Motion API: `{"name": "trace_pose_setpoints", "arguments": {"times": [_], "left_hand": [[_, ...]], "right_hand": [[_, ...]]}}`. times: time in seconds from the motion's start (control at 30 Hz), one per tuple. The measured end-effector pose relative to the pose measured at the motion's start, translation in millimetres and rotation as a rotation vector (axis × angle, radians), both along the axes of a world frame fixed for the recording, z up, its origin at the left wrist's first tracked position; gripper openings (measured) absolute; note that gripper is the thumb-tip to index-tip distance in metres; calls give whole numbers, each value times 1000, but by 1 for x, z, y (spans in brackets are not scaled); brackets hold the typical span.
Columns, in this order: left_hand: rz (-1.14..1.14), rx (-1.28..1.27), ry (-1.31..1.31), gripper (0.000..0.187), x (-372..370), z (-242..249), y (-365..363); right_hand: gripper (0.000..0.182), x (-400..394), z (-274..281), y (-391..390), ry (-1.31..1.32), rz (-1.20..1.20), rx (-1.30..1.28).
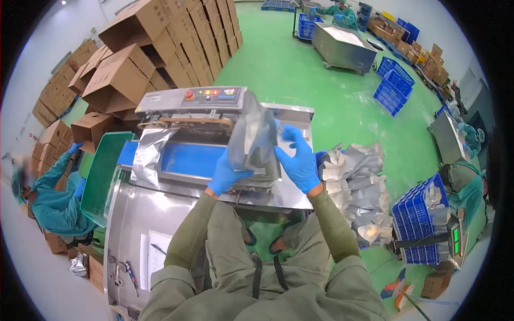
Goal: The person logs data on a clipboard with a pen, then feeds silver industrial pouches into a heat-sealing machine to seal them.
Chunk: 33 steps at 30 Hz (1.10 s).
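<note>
My left hand, in a blue glove, grips the lower left side of a silver foil bag, which stands upright in front of me. Just right of the bag, my right hand is open, its fingers spread and its thumb close to the bag's edge. Behind the bag is a metal band sealer with a red button and a lit display; the bag hides its right end. Another foil bag lies at the left end of the sealer's blue conveyor belt.
Many foil bags are piled at my right. Beyond them stands a blue crate by a scale display. At left, a co-worker is near a green tub and cardboard boxes. Paper lies on the metal table.
</note>
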State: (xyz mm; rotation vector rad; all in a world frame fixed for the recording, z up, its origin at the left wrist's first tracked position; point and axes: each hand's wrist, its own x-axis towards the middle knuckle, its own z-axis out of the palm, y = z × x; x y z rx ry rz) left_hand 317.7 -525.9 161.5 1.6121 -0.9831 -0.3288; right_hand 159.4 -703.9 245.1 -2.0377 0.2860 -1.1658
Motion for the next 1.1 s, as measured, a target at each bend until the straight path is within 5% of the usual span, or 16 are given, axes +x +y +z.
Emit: {"name": "trace_pose_setpoints", "arguments": {"times": [0.07, 0.1, 0.2, 0.23, 0.33, 0.37, 0.47, 0.5, 0.63, 0.73, 0.77, 0.83, 0.87, 0.93, 1.07, 1.1], "left_hand": [[-38, 11, 12, 87, -2, 7, 4], [-117, 60, -44, 66, -6, 40, 14], [-198, -35, 230, 44, 8, 97, 26], [-210, -76, 81, 24, 9, 106, 25], [-178, 251, -429, 14, 33, 107, 20], [-31, 64, -813, 15, 38, 101, 21], [-30, 219, -1103, 16, 51, 91, 50], [34, 70, -1099, 19, 49, 77, 50], [223, -364, -403, 28, 8, 50, 16], [349, -172, 150, 22, -6, 66, 3], [356, -295, 188, 16, 2, 58, -12], [290, -43, 174, 25, 35, 33, -23], [263, -140, 209, 28, 36, 16, -32], [249, 74, 356, 24, 47, -53, -25], [360, 119, 230, 26, 91, -67, -39], [353, 68, 408, 28, 93, -68, -39]], "right_hand": [[27, 8, -17, -3, 200, 84, 26], [15, 11, -13, -6, 190, 93, -47], [13, 6, 4, -18, 242, 127, -224], [13, 5, 4, -20, 215, 132, -254], [12, 3, -3, -33, 133, 124, -402], [12, -5, -13, -47, 111, 90, -478], [11, -22, -32, -54, 0, 77, -500], [11, -23, -35, -53, -42, 77, -477], [8, -14, -13, -17, -133, 43, -115], [10, -13, -15, -17, 39, 39, 197], [11, -11, -9, -14, 62, 22, 332], [16, -2, -26, -26, 100, 50, 550], [19, 8, -56, -46, 173, 57, 379], [25, 27, -121, -81, 267, 98, 18], [34, 58, -114, -54, 130, -1, 494], [34, 59, -112, -49, 158, 14, 560]]}}
